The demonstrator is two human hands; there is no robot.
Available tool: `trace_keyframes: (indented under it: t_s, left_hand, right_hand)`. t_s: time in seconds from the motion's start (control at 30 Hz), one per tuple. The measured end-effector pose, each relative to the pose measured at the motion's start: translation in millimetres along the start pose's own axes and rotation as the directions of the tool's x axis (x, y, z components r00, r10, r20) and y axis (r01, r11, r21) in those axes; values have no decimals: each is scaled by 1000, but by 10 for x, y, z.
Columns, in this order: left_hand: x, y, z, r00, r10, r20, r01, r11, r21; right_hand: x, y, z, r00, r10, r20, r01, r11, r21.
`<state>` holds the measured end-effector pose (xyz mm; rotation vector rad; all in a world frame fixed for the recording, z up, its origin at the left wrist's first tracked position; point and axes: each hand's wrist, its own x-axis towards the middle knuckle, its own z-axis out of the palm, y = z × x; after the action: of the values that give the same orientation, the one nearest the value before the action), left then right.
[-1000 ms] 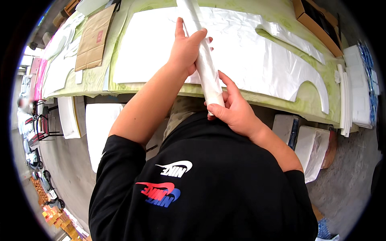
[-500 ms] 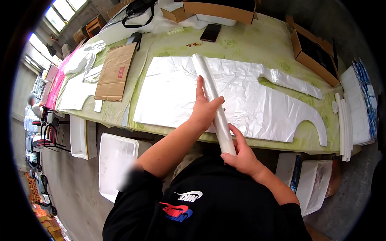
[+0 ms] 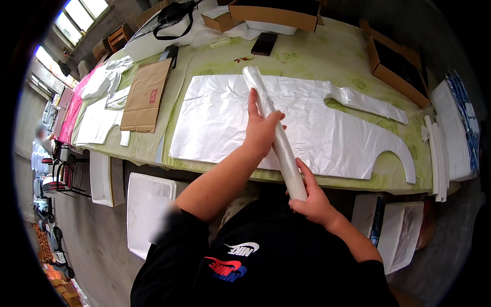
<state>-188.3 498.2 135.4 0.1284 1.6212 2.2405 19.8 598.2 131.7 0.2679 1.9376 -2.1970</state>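
Observation:
Both my hands hold a long roll of whitish translucent plastic film (image 3: 285, 156), tilted with its upper end away from me. My left hand (image 3: 262, 130) wraps round its middle, index finger stretched along it. Near the lower end, my right hand (image 3: 312, 200) grips it between thumb and fingers. Under and behind the roll, a white plastic apron (image 3: 215, 120) lies spread on the table, its body to the left and two strap-like arms to the right. Part of the apron is hidden by the roll and my left hand.
The table has a green patterned cover (image 3: 317, 56). On it are a flattened cardboard piece (image 3: 146, 97), a phone (image 3: 264, 44), an open cardboard box (image 3: 396, 69) and several thin white rolls (image 3: 436, 158). White foam boxes (image 3: 148, 210) stand on the floor before the table.
The roll's lower end and my right hand have shifted slightly to the right. My left hand has moved up a little with the roll. Both hands keep their hold.

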Motion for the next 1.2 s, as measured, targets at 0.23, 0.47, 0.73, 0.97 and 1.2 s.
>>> trace_keyframes:
  t_s: [0.23,0.47,0.73,0.97,1.2]
  left_hand:
    - [759,8,-164,1000,-25,0,25,1000,-11]
    - [1003,435,-512,952,-200,232,162,972,170]
    - [1206,452,-618,862,-454,225,394,879,268]
    - [1461,293,-535,946,-322,20,252,776,578]
    - [1356,271,-402,992,-124,-16,69,439,896]
  right_hand:
    - [-108,23,-74,999,46,-7,-46,994,95]
    - [-288,-45,-237,996,56,-68,-48,993,107]
    - [-391,10,-370,996,64,-67,-58,994,87]
    - [-510,57,-503,988,124,-98,-146,950,-276]
    - [-1490,213,-748,937,333,-106,-347,847,-403]
